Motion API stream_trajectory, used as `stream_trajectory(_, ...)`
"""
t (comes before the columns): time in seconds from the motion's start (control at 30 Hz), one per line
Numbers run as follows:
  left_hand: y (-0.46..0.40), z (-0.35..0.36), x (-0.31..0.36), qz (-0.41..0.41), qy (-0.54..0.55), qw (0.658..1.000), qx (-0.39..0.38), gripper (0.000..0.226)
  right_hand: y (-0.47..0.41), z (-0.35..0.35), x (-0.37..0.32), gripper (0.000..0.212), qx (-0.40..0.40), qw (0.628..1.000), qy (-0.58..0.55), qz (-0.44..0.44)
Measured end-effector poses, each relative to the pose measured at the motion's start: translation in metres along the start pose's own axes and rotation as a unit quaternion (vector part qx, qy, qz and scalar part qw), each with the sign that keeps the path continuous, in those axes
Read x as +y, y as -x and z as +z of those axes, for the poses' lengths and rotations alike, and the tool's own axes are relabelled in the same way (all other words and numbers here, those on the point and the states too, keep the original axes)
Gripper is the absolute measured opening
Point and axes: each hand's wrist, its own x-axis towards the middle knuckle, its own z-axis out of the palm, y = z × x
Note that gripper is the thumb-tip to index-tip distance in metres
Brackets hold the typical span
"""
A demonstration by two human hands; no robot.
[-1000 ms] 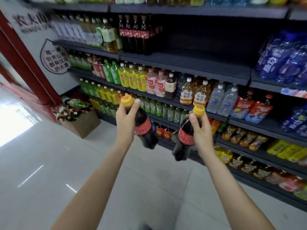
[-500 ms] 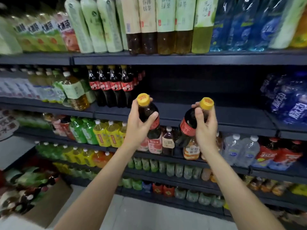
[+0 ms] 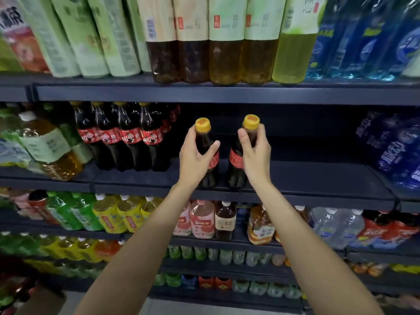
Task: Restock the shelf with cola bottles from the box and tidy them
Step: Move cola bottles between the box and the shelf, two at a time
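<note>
My left hand [image 3: 195, 155] grips a cola bottle [image 3: 205, 142] with a yellow cap and red label. My right hand [image 3: 255, 153] grips a second cola bottle [image 3: 236, 160] of the same kind. Both bottles stand upright, side by side, with their bases at the front of the dark shelf [image 3: 318, 178]. A row of cola bottles [image 3: 127, 137] stands on that same shelf to the left, a gap apart from the two I hold. The cardboard box [image 3: 45, 301] shows blurred at the bottom left corner.
Tall tea bottles [image 3: 225, 42] fill the shelf above, close over the caps. Blue water packs [image 3: 395, 151] sit at the shelf's right end, a yellow tea bottle [image 3: 47, 146] at its left. Bare shelf lies right of my hands. Lower shelves hold mixed drinks [image 3: 202, 219].
Both hands rose and moved forward from near the floor level to the cola shelf. The bottles went from tilted in the air to upright on the shelf's front.
</note>
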Motion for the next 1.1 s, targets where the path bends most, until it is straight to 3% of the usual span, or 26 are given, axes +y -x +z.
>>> stream_trajectory(0.17, -0.012, 0.014, -0.014, -0.004, -0.006, 1.000, 0.013, 0.057, -0.015, 0.005, 0.019, 0.021, -0.002, 1.000, 0.015, 0.012)
stream_trajectory(0.3, -0.009, 0.023, -0.029, 0.012, 0.000, 1.000, -0.007, 0.076, -0.027, 0.008, 0.031, 0.034, -0.052, 0.997, 0.048, 0.004)
stream_trajectory(0.43, 0.015, 0.033, -0.058, -0.040, 0.005, 0.999, -0.020, 0.100, -0.019, 0.000, 0.057, 0.074, -0.106, 0.993, 0.049, -0.004)
stream_trajectory(0.5, 0.024, 0.035, -0.072, -0.050, -0.006, 0.998, -0.033, 0.104, -0.007, -0.004, 0.075, 0.097, -0.145, 0.989, 0.043, 0.004)
stream_trajectory(0.57, 0.026, 0.034, -0.080, -0.038, -0.004, 0.999, -0.035, 0.104, 0.000, -0.006, 0.087, 0.107, -0.162, 0.985, 0.050, 0.016)
stream_trajectory(0.67, 0.016, 0.036, -0.086, -0.022, 0.014, 0.999, -0.029, 0.102, -0.007, 0.001, 0.094, 0.106, -0.142, 0.987, 0.066, 0.020)
stream_trajectory(0.83, -0.035, 0.052, -0.113, -0.016, 0.007, 1.000, 0.009, 0.104, -0.052, 0.041, 0.113, 0.090, -0.045, 0.992, 0.092, 0.067)
stream_trajectory(1.1, -0.114, 0.090, -0.180, -0.011, 0.014, 0.999, 0.040, 0.103, -0.117, 0.081, 0.164, 0.082, 0.013, 0.988, 0.153, 0.018)
